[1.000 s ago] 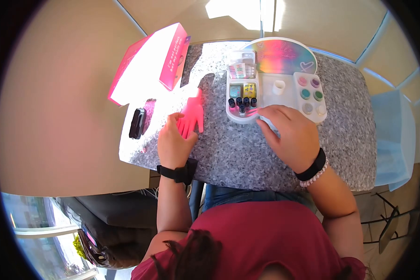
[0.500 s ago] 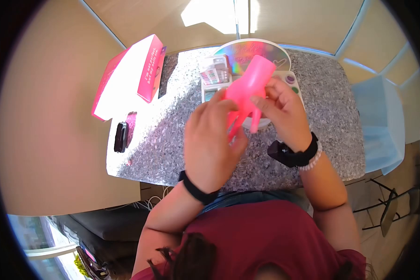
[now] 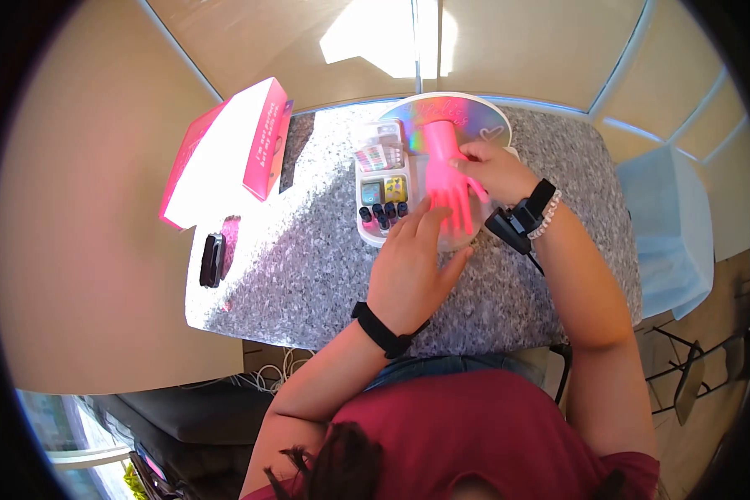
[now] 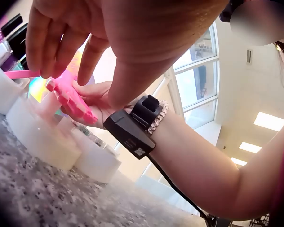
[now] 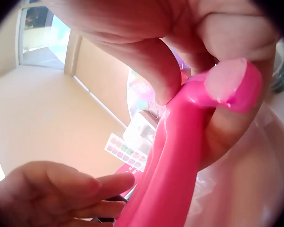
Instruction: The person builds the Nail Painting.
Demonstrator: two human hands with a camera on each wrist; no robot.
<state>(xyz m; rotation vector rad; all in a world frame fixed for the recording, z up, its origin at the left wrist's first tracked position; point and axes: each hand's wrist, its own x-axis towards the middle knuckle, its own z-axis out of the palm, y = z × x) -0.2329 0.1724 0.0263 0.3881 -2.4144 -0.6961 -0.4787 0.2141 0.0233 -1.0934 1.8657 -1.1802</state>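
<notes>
A pink model hand (image 3: pixel 448 179) is over the middle of the white tray (image 3: pixel 372 237) in the head view, its fingers toward the person. The right hand (image 3: pixel 502 174) grips it by the side; in the right wrist view the thumb and fingers of the right hand (image 5: pixel 203 42) lie around the pink model hand (image 5: pixel 173 156) near its thumb. The left hand (image 3: pixel 410 271) is beside the model's fingertips, its fingers extended and slightly bent. In the left wrist view the left hand (image 4: pixel 109 42) holds nothing; whether it touches the model is unclear.
Small dark-capped bottles (image 3: pixel 383 213) and nail sheets (image 3: pixel 378 157) lie in the tray's left part. Behind it stands a rounded shiny panel (image 3: pixel 475 117). A pink and white box (image 3: pixel 225 154) and a black case (image 3: pixel 212 260) are at the left. A blue bag (image 3: pixel 667 225) hangs at the right.
The pink model hand went from the table's left side, through both hands, to over the tray, and now points its fingers toward the person. The left hand has loosened from it.
</notes>
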